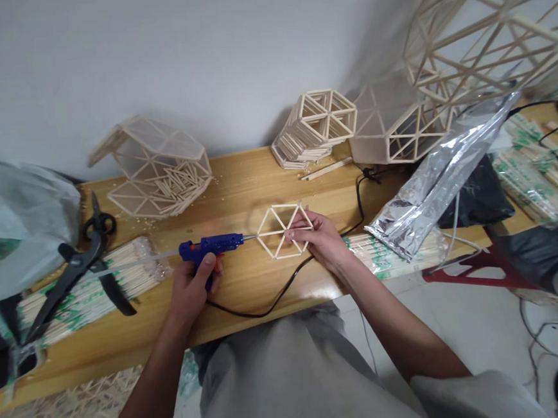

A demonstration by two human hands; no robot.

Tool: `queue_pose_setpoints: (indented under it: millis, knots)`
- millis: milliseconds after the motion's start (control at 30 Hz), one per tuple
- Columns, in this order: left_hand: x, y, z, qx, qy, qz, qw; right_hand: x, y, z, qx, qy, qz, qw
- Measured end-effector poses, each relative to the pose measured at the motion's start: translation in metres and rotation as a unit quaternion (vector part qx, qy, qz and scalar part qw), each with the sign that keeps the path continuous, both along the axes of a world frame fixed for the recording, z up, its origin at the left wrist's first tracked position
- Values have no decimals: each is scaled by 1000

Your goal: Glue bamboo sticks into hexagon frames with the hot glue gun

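My left hand (198, 281) is wrapped round the handle of a blue hot glue gun (216, 243), which lies level with its nozzle toward the right. A pale glue stick (160, 256) sticks out of its back end. The nozzle tip meets, or nearly meets, the left corner of a hexagonal wooden stick frame (272, 233) with spokes to its centre. My right hand (324, 239) pinches that frame near its middle and right side, thumb on top, other fingers partly hidden. A black cord (277, 304) runs from below the gun toward the right.
Behind stand a stack of hexagon frames (327, 116) and a panelled holder (160, 167) with short sticks. Pruning shears (78, 266) lie on bagged sticks (129, 266) at left. A silver foil bag (432, 187) and a large stick lattice (497, 31) are at right. The table's front edge is near me.
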State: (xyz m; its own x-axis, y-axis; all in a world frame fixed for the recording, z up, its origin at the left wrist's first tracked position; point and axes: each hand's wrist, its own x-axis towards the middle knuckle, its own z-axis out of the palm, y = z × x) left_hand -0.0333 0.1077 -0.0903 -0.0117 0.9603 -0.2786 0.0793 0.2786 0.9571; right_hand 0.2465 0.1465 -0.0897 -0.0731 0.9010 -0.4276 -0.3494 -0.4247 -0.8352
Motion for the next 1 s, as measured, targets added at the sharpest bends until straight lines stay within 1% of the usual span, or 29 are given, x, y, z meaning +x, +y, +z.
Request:
queue_pose_setpoints:
  millis: [333,633,833,1000]
  knots:
    - [0,1,4,-2,-6,-7,1000,0,-1,2,2,13,-11,1000]
    - [2,0,2,26,-6,28,999,1,-3,1,31,-12,18,999]
    - [2,1,2,27,-11,31,999,0,-4,0,10,7,8,1000]
    - [4,1,4,28,4,20,999,0,-5,-2,8,2,8,1000]
